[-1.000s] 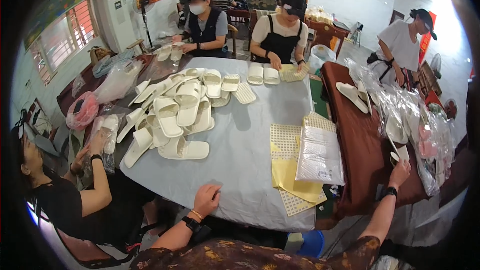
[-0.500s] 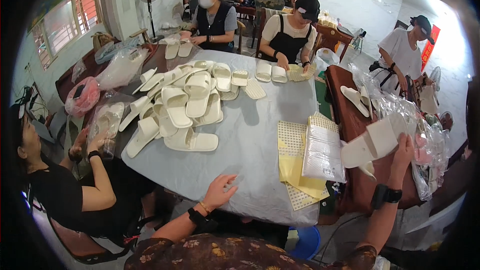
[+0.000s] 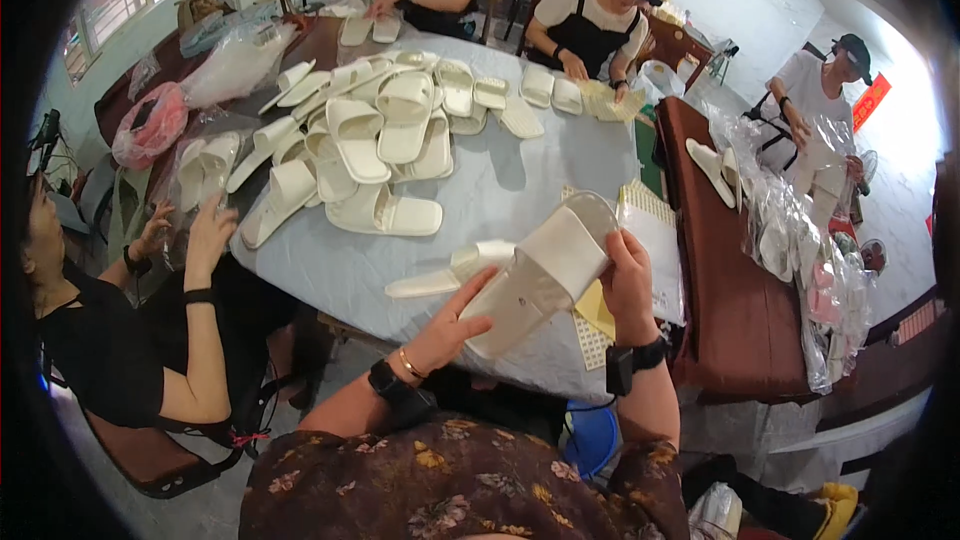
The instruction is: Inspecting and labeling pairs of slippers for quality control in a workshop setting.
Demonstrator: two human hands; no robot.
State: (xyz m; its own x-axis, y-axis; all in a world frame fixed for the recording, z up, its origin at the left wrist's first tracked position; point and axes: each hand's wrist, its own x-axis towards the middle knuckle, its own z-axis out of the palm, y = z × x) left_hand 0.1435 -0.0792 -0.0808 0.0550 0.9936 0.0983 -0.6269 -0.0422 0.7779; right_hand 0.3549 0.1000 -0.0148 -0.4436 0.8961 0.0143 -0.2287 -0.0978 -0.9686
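Observation:
A white slide slipper is held up in front of me, tilted, its broad strap facing up. My right hand is closed on its toe end. At the heel end, my left hand has its thumb over the sole and its fingers along the edge. Just beyond my left fingers, a second white slipper lies on or just above the table. A large heap of similar slippers covers the table's far left part.
Yellow printed sheets and a plastic-wrapped pack lie by the right edge of the grey-covered table. Bagged slippers lie on a brown bench. People work left, opposite and right. A blue bucket stands below.
My right hand has brought the slipper from the right to in front of me, and my left hand now meets its heel. A second slipper has appeared beyond my left hand. The view has tilted down.

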